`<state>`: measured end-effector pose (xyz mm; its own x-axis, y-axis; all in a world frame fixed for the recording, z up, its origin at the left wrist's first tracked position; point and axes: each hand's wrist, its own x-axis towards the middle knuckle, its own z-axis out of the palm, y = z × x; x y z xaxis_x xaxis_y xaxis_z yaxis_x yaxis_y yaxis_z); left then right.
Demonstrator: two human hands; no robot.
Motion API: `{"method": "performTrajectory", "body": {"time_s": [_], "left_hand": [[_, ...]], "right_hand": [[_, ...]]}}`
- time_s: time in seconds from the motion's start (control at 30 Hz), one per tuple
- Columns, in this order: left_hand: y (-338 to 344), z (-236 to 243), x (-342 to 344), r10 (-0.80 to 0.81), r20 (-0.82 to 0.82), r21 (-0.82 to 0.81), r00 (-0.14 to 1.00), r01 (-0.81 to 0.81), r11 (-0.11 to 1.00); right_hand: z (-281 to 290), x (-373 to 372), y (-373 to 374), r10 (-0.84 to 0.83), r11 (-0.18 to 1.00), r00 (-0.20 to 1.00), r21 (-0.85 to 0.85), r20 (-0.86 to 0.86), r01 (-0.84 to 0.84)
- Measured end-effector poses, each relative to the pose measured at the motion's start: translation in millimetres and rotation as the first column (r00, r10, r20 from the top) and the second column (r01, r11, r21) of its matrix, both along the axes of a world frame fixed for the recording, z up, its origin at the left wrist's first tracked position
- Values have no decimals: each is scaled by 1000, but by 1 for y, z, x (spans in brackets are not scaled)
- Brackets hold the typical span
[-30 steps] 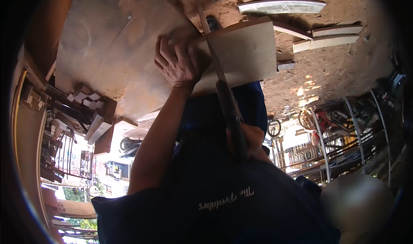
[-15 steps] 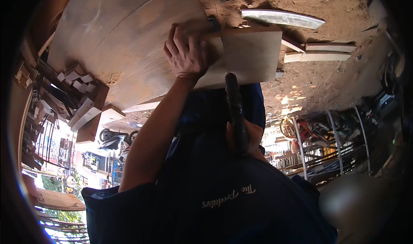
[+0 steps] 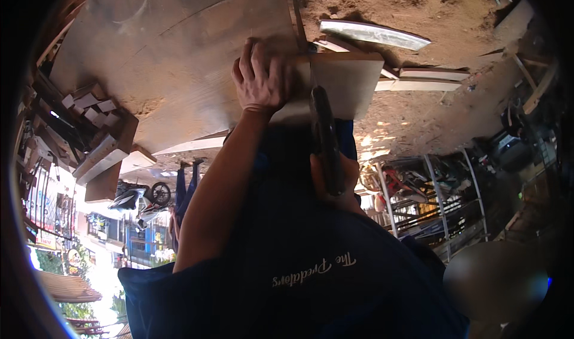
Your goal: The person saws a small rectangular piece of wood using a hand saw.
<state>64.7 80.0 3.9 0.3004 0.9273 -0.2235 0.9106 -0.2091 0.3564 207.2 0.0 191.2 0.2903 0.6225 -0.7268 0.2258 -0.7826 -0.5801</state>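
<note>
A pale wooden board (image 3: 347, 84) lies on the worn wooden tabletop (image 3: 161, 58), its right end past the table's edge. My left hand (image 3: 259, 86) presses flat on the board's left part, fingers spread away from me and holding nothing. My right hand (image 3: 341, 174), partly hidden, is wrapped around the long dark handle of a saw (image 3: 323, 117). The saw's thin blade shows nearly edge-on, along a line across the board just right of my left hand. How deep it sits in the wood I cannot tell.
Wood blocks (image 3: 98, 108) and a thick beam (image 3: 110, 159) are at the table's left. Curved pale strips (image 3: 373, 34) lie on the sandy ground (image 3: 412, 4) beyond the board. A motorbike (image 3: 143, 198) and a person's dark blue trousers (image 3: 186, 186) show at lower left.
The saw and my right hand have moved away from me along the board. My left hand stays on the board. A person's trousers have come into view at lower left.
</note>
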Motion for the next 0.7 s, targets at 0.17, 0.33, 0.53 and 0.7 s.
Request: {"method": "performTrajectory", "body": {"time_s": [0.17,0.33,0.53,0.7], "left_hand": [[-3,0,-3,20,9,-6,1000,-20,1000],[0,4,-5,54,76,32,996,-57,998],[2,5,-5,94,118,107,989,-107,988],[0,7,-6,103,102,58,989,-109,992]], "right_hand": [[0,-2,25,-46,991,997,-132,-58,38],[-11,-10,50,-243,951,946,-244,-213,189],[-6,-11,59,-363,918,862,-293,-355,266],[-14,-5,55,-317,945,816,-234,-483,229]]}}
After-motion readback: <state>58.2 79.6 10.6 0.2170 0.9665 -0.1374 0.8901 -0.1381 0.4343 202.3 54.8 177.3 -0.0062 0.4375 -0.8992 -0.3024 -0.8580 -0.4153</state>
